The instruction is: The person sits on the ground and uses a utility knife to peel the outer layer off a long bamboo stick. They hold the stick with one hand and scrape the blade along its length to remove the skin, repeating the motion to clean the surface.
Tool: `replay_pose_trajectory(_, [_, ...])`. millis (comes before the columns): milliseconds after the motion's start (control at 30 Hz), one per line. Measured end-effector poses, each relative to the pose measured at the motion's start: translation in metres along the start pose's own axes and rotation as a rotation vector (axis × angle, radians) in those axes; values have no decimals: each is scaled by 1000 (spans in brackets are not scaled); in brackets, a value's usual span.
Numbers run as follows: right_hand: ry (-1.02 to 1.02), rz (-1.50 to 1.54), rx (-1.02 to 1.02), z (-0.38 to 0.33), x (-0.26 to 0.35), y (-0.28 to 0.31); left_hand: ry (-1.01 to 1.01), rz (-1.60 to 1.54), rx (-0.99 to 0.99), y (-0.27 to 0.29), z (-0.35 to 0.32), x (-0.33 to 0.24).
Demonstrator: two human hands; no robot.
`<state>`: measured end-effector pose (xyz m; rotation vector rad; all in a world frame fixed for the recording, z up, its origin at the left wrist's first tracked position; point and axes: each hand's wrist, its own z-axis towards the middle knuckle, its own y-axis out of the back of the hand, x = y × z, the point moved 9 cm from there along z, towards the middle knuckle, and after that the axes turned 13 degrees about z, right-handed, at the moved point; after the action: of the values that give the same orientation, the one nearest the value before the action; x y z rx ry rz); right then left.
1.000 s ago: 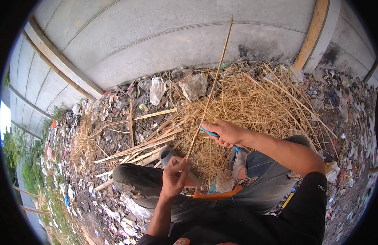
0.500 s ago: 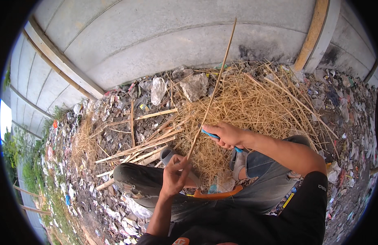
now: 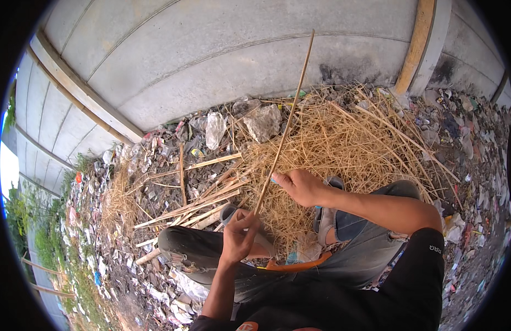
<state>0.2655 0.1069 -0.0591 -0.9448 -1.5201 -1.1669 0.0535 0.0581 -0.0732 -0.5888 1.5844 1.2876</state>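
My left hand grips the near end of a long, thin, tan wooden stick. My fingers are pinched on it. From there the stick points away from me and leans a bit to the right, with its far tip up in front of the wall. My right hand is curled around a bright blue thing. Only a little of it shows, so I can't tell its shape. That hand is just to the right of the stick, part way up, with its thumb side turned to it. I can't tell if they touch. My left hand is the one at the end. Past my hands is a big heap of dry yellow straw, then a tall gray concrete wall.
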Motion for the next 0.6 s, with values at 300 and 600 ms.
replay_pose_trajectory(300, [-574,717,285,-17,-18,-22,-8,-55,27,0,-2,-3])
replay_pose_trajectory(600, [-79,168,58,-7,0,-6,-2,-9,-4,-2,2,-4])
